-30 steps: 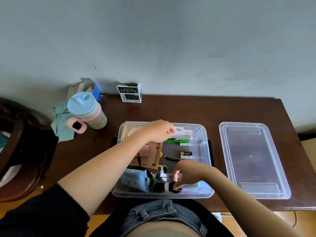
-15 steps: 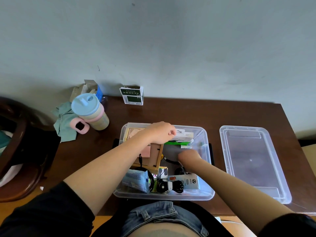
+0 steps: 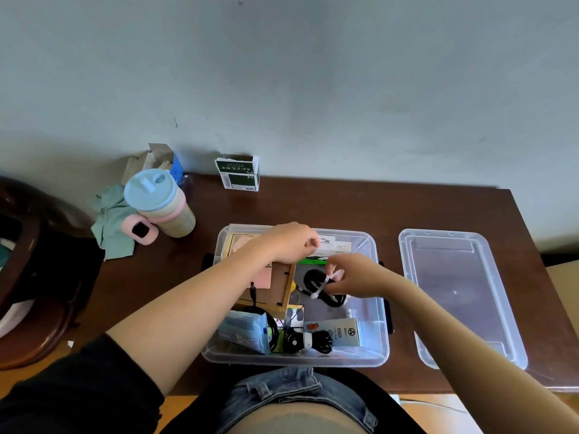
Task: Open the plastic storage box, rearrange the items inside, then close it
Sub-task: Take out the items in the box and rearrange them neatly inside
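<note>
The right hand (image 3: 354, 275), which half a second ago was reaching down among the contents, now pinches a coiled black cable (image 3: 316, 285) bound with a white tie and holds it above the floor of the open storage box (image 3: 380, 324); the rearranging is therefore mid-move, with this item lifted but not yet placed. Just beyond that pinch the left hand (image 3: 291, 242) keeps its fingers curled on the white packet (image 3: 340, 246) at the box's far wall; the lid (image 3: 451, 296) lies well off to the right of both hands, so closing is still to come.
</note>
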